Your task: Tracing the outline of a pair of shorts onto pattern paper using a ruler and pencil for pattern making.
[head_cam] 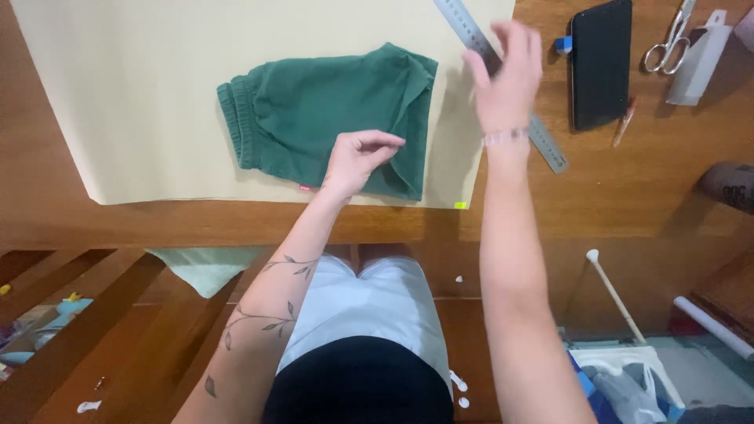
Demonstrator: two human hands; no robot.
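Observation:
Folded green shorts [314, 110] lie on a large cream paper sheet [141, 94] spread over the wooden table [644, 180]. My left hand [357, 157] rests over the shorts' near hem, fingers curled and pinched together; whether it pinches the fabric is unclear. My right hand [506, 78] hovers blurred with fingers spread above a metal ruler [542, 133] that lies diagonally across the paper's right edge. It holds nothing.
A black phone [601, 63] lies right of the ruler, with a pencil [624, 122], scissors [667, 43] and a white container [699, 59] beyond it. A dark roll [730, 184] sits at the table's right edge. White sticks and clutter lie on the floor below.

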